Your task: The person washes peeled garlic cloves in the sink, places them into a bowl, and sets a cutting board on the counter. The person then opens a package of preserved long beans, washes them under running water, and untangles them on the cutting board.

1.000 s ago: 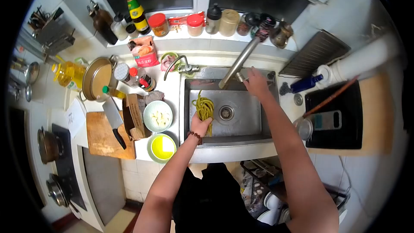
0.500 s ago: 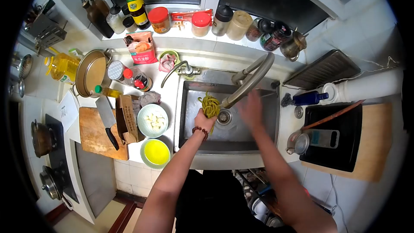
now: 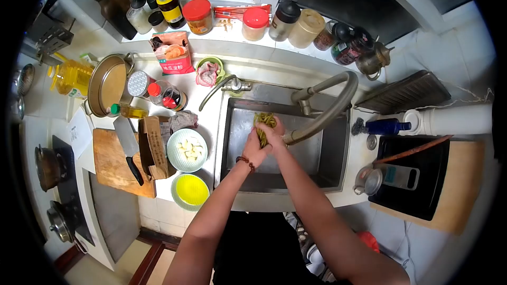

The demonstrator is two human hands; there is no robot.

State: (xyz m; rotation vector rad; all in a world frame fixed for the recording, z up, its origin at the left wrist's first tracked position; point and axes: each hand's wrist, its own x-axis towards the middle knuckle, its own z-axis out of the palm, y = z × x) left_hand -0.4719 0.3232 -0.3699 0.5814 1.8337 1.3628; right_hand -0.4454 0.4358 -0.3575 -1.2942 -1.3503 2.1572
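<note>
Over the sink (image 3: 228, 148), both hands are wrapped round a yellow-green bunch of long beans (image 3: 265, 121). My left hand (image 3: 254, 149), with a beaded bracelet at its wrist, closes on the bunch from the left and below. My right hand (image 3: 274, 133) presses on it from the right, against the left hand. Part of the bunch is hidden by the fingers. The grey faucet (image 3: 311, 129) arches over from the back, its spout end just right of my right hand.
Left of the sink stand a bowl of garlic cloves (image 3: 189, 164), a yellow bowl (image 3: 177, 191) and a cutting board (image 3: 108, 158) with a cleaver (image 3: 127, 137). A black tray (image 3: 412, 200) lies at the right. Jars and bottles line the windowsill (image 3: 227, 39).
My right hand has moved left from beside the faucet and joined the left hand on the long beans. The left hand and the bunch have shifted slightly right.
</note>
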